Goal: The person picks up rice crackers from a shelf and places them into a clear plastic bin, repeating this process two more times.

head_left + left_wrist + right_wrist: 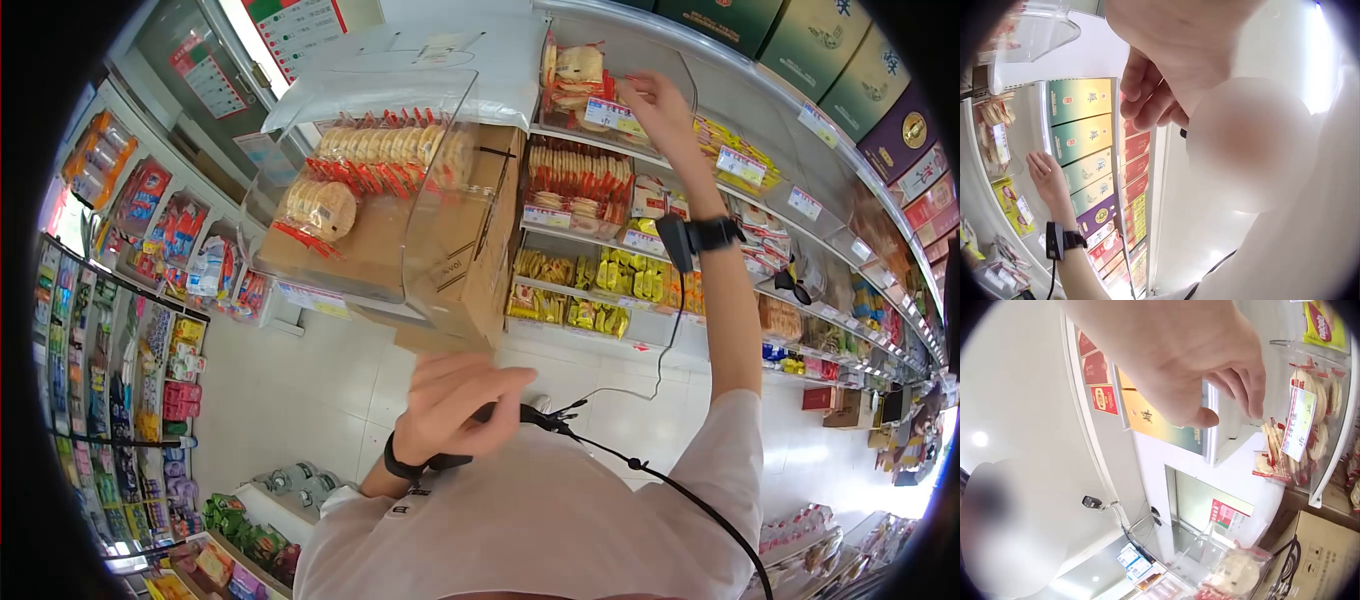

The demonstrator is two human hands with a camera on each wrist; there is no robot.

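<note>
My right hand [660,112] reaches over the top shelf bin at the back, beside clear-and-red packets of round crackers [578,68]. In the right wrist view the fingers bend loosely downward with nothing between them, fingertips close to the cracker packets [1280,453]. A price tag [612,117] hangs on the front of that bin. My left hand [455,402] is raised before the chest, fingers loosely curled and holding nothing. Below and beyond it, a clear acrylic bin [405,235] on a cardboard box [470,225] holds a row of cracker packets [385,150].
Lower shelves carry more crackers and yellow snack packets [630,275]. Gift boxes [830,50] line the upper right shelf. Snack racks [140,390] stand at left. A black cable [660,350] hangs from the right wrist. Tiled floor [300,380] shows below.
</note>
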